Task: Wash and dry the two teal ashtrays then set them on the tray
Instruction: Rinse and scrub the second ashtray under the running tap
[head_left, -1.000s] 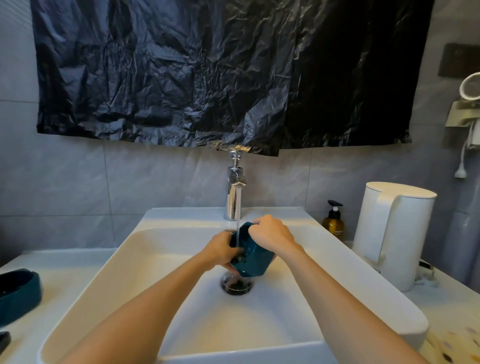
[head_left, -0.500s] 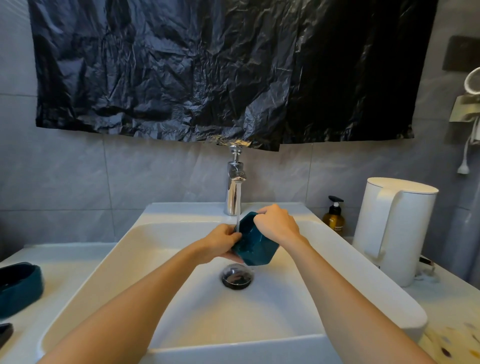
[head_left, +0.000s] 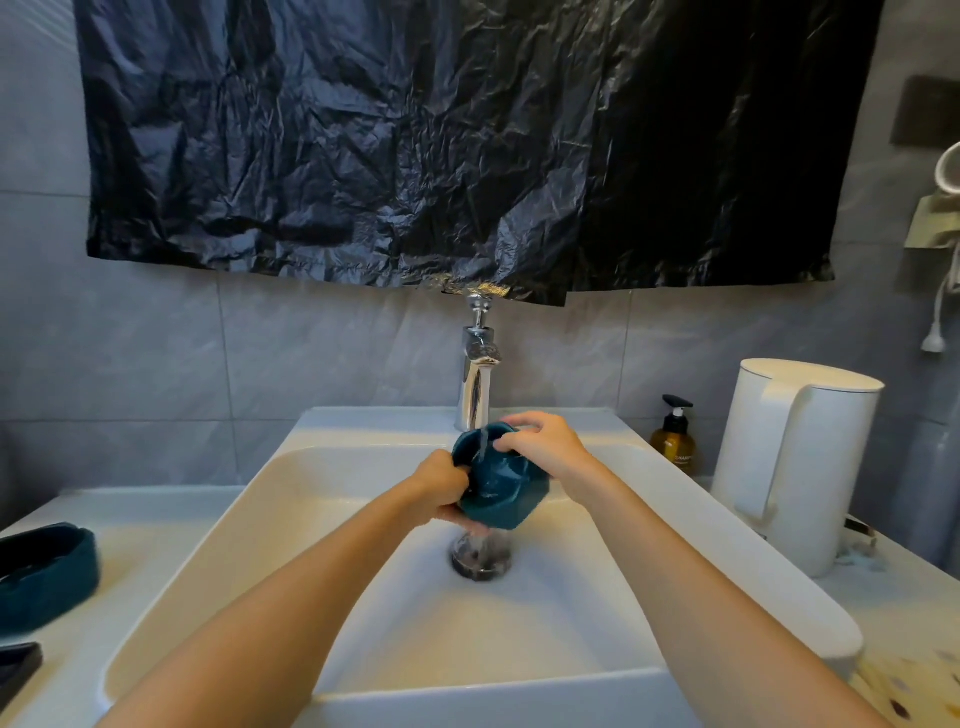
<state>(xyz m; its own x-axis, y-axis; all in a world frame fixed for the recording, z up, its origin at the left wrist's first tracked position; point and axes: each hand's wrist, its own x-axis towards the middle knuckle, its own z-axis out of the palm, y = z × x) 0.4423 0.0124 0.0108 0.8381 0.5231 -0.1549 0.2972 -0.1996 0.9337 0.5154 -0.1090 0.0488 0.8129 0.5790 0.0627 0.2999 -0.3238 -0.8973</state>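
Observation:
A teal faceted ashtray (head_left: 501, 486) is held tilted over the white sink (head_left: 363, 597), its hollow turned up toward the running water from the chrome tap (head_left: 475, 382). My left hand (head_left: 441, 486) grips its left rim from below. My right hand (head_left: 540, 447) holds its top right rim with curled fingers. A second teal ashtray (head_left: 49, 577) sits on the counter at the far left, partly cut off by the frame edge.
A white electric kettle (head_left: 789, 457) stands on the right counter, with an amber pump bottle (head_left: 674, 441) behind the sink corner. The drain (head_left: 480, 558) lies below the ashtray. A dark object (head_left: 18, 667) lies at the lower left edge. Black plastic sheeting hangs above.
The ashtray has been lifted and turned so that its hollow faces up under the stream. Both hands rose a little with it.

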